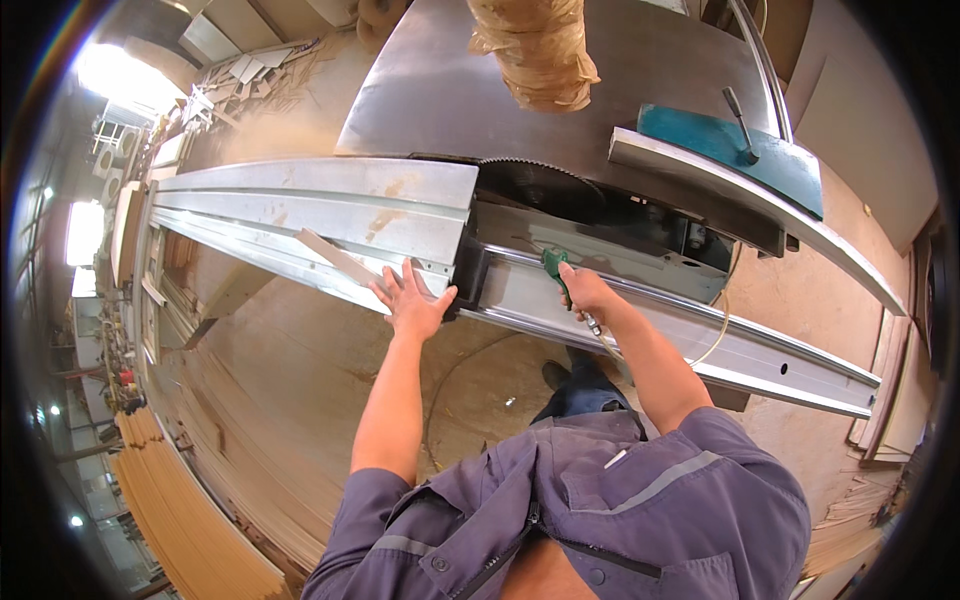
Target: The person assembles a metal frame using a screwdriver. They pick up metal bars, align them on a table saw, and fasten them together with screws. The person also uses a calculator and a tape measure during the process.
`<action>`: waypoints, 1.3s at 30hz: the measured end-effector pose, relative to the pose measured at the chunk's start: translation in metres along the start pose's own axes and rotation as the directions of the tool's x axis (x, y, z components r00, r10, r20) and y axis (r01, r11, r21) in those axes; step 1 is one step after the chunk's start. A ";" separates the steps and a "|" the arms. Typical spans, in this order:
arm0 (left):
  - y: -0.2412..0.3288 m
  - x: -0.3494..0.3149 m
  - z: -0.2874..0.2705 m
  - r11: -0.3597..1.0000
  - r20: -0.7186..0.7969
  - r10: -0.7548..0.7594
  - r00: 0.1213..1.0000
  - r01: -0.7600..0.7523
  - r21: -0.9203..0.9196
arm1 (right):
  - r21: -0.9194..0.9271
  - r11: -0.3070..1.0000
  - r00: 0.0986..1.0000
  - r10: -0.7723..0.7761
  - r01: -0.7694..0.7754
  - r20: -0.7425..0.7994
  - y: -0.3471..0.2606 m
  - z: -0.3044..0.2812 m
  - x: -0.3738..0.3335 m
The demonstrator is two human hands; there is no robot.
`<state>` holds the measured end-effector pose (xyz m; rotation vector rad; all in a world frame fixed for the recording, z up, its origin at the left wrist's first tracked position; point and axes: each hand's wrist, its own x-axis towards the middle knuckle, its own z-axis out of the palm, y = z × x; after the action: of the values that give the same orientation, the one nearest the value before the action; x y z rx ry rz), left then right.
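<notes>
My right hand point(590, 292) is wrapped round a green air blow gun point(556, 268), its nozzle pointing at the saw's inner parts. A thin yellowish hose point(722, 325) runs from the gun's metal fitting beneath my forearm. With fingers spread, my left hand point(415, 305) rests flat at the near right end of the aluminium sliding table point(330, 200). Beside its fingertips lies a narrow light strip point(338, 256), set slantwise on the table. Beyond both hands, the toothed circular saw blade point(540, 185) shows in an uncovered cavity, its lower part in shadow.
A steel saw table point(430, 90) spans the far side, with a taped brown duct point(535, 50) hanging over it. To the right are a rail fence point(740, 185) and a teal plate point(700, 145) with a lever. Stacked boards point(195, 515) stand at lower left.
</notes>
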<state>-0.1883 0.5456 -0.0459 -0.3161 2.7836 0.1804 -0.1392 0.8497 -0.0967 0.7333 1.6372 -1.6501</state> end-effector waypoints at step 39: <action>0.004 -0.003 0.003 0.998 -0.021 0.021 1.000 -0.022 -0.061 | 0.080 0.991 0.982 0.097 -0.111 0.164 -0.045 0.029 0.079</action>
<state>-0.1856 0.5506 -0.0475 -0.3051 2.8066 0.2691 -0.2208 0.8132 -0.1311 0.6990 1.3982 -1.6699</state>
